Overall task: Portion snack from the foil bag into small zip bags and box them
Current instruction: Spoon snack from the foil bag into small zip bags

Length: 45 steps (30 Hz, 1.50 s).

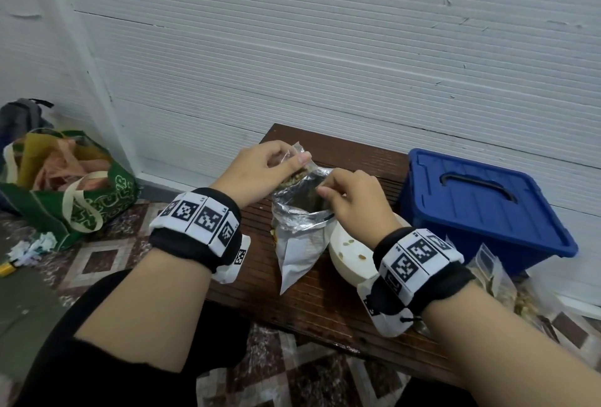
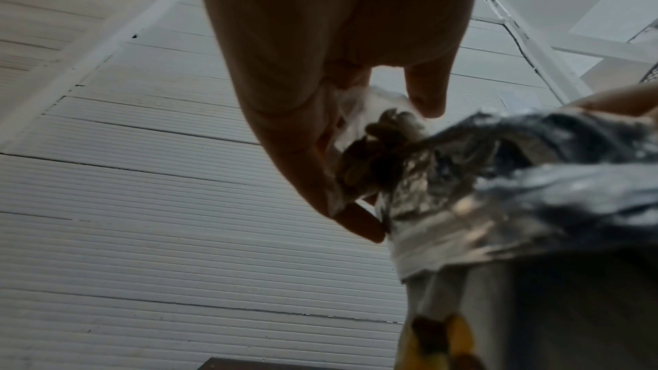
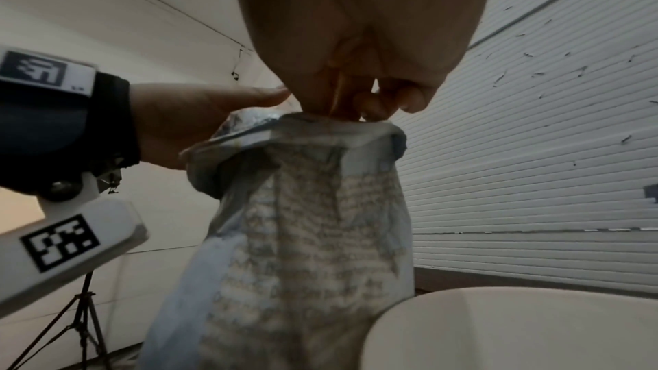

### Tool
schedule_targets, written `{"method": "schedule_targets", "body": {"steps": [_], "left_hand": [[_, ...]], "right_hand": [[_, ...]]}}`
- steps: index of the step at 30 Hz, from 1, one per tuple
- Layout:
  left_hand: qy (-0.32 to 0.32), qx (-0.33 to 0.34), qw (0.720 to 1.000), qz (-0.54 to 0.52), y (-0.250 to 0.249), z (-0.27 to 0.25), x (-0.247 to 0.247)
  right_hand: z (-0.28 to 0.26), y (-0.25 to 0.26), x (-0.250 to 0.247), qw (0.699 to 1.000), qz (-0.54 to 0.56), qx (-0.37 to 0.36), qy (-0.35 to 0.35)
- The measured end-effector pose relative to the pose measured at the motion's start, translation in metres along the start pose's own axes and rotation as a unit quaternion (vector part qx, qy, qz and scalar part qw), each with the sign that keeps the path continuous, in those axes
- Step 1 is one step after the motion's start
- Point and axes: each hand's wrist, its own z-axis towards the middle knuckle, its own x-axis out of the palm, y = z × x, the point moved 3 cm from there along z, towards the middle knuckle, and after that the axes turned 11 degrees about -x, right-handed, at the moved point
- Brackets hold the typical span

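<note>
A silver foil bag point(image 1: 299, 231) stands upright on the brown table point(image 1: 325, 309), its mouth open. My left hand point(image 1: 260, 169) pinches a small clear zip bag point(image 1: 297, 167) partly filled with brownish snack, tipped at the foil bag's far rim. The left wrist view shows the zip bag point(image 2: 374, 134) with snack between my left hand's point(image 2: 356, 151) thumb and fingers, against the foil bag point(image 2: 516, 193). My right hand point(image 1: 351, 195) pinches the foil bag's near-right rim. In the right wrist view the right hand's fingers point(image 3: 374, 103) grip the printed foil bag point(image 3: 306, 235) at its top edge.
A white bowl point(image 1: 351, 257) with a few snack bits sits right of the foil bag. A blue lidded box point(image 1: 481, 205) stands at the table's right end. Filled zip bags point(image 1: 497, 276) lie beside it. A green tote bag point(image 1: 65, 192) is on the floor at left.
</note>
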Motion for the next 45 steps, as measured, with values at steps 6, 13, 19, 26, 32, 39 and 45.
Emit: {"method": "schedule_targets", "body": {"steps": [6,13,19,26,32,39,45], "left_hand": [[0.004,-0.003,1.0,0.01,0.0,-0.001,0.0],[0.005,-0.003,1.0,0.007,-0.001,-0.002,-0.001],[-0.004,-0.004,1.0,0.007,-0.002,-0.001,-0.003],[0.003,-0.004,1.0,0.02,-0.005,-0.005,-0.007],[0.011,-0.005,0.999,0.03,-0.006,-0.007,-0.005],[0.008,0.018,0.999,0.032,-0.01,-0.008,0.006],[-0.001,0.023,1.0,-0.001,-0.014,-0.01,0.012]], "right_hand": [[0.0,-0.002,-0.012,0.984,0.097,0.118,-0.097],[0.0,-0.025,-0.033,0.933,0.116,0.257,-0.222],[-0.003,-0.037,-0.05,0.913,0.106,0.304,-0.249],[-0.001,-0.04,-0.078,0.908,0.092,0.304,-0.273],[0.009,-0.039,-0.097,0.898,0.088,0.297,-0.312],[0.022,-0.022,-0.088,0.915,0.1,0.258,-0.293],[0.029,-0.009,-0.08,0.922,0.119,0.225,-0.293]]}}
